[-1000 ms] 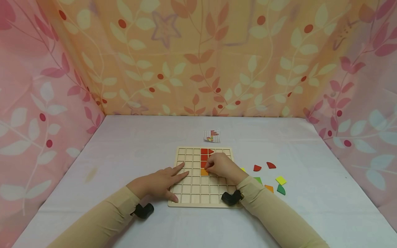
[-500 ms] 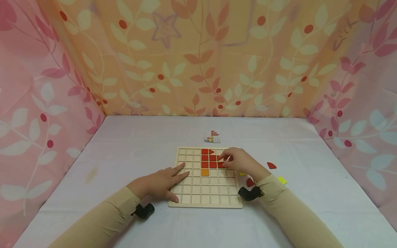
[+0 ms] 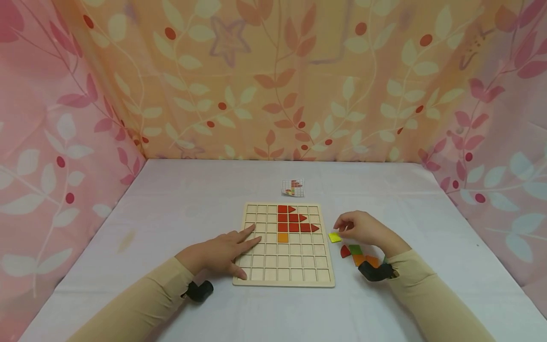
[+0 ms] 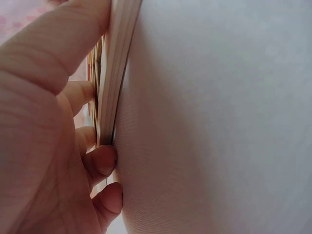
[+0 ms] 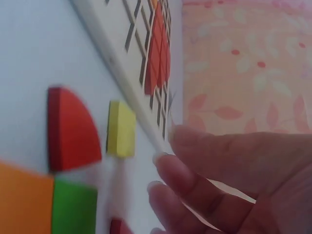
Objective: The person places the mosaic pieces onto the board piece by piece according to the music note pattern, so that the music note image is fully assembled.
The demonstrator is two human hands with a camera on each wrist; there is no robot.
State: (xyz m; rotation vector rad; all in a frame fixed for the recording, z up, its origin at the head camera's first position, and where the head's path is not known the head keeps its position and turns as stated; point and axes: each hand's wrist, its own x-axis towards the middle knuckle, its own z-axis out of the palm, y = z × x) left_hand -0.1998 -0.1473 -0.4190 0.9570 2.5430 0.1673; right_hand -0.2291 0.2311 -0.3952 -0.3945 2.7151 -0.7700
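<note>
The fingers of your left hand (image 3: 220,251) were spread apart and rested on the left side of the gridded board (image 3: 284,261), flat on the counter (image 3: 192,190). To the right of those fingers, its cells held three rows of red tiles (image 3: 293,218), with one, two and three squares from top to bottom, and an orange square (image 3: 283,237) below the lowest row's first tile. Each row ran lengthwise left to right and ended in a triangle pointing right. The fingers of your right hand (image 3: 365,229) were bent, tips slightly apart, just beside the yellow square (image 3: 334,238), which lay flat beyond the board's right edge, its sides about equal. Nearer you than those fingers lay a red quarter-round (image 3: 344,252) and a green tile (image 3: 355,249).
</note>
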